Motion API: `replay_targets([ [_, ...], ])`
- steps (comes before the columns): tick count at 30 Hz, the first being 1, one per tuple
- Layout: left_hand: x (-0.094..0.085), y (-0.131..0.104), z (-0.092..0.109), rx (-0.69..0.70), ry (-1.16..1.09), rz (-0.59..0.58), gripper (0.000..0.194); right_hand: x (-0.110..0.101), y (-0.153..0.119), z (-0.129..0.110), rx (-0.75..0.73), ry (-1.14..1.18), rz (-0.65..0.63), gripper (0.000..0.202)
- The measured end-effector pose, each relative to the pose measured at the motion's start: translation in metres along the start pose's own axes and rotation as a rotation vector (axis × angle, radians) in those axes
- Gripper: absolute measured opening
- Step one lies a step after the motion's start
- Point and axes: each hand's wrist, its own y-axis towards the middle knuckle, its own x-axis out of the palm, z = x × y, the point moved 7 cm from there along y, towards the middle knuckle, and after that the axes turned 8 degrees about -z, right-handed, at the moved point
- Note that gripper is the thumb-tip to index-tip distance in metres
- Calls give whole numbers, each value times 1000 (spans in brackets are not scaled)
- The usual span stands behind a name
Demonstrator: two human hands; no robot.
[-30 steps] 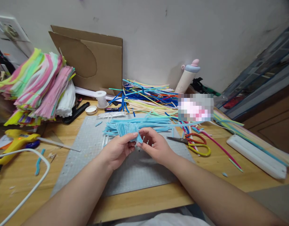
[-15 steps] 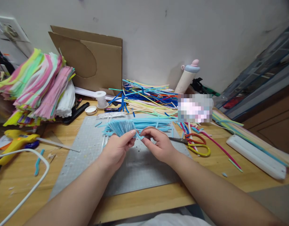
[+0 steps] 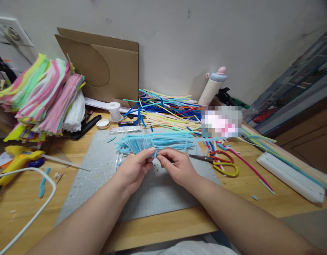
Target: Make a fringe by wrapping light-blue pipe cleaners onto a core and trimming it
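Note:
My left hand [image 3: 137,168] is closed round the near end of a bundle of light-blue pipe cleaners [image 3: 140,144], which fans out away from me above the cutting mat [image 3: 163,198]. Against that same end, my right hand [image 3: 176,164] pinches with thumb and forefinger at a light-blue pipe cleaner tip [image 3: 155,153]. The two hands' fingertips almost touch. Behind them lies a pile of light-blue pipe cleaners [image 3: 174,141] on the mat. To the right of my right hand rest scissors [image 3: 224,169] with red and yellow handles.
A yellow glue gun [image 3: 22,157] and its white cable lie at the left, below stacked coloured pipe cleaners [image 3: 43,95]. Cardboard [image 3: 121,71] leans on the wall. A white spool [image 3: 115,112], a bottle [image 3: 211,86] and a white power strip [image 3: 289,177] stand or lie around the mat.
My right hand has moved slightly left, closing the small gap to my left hand. The light-blue strand that stretched between them is now mostly hidden by the fingers.

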Motion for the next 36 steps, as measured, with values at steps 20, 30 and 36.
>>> replay_targets([
  [20,3,-8,32,-91,-81,-107,21,-7,0,16,186,441,140,26],
  [30,6,-7,12,-39,227,-142,14,3,-1,13,138,357,63,21],
  [36,-2,1,-2,-25,233,-34,22,5,-4,15,99,157,80,17],
])
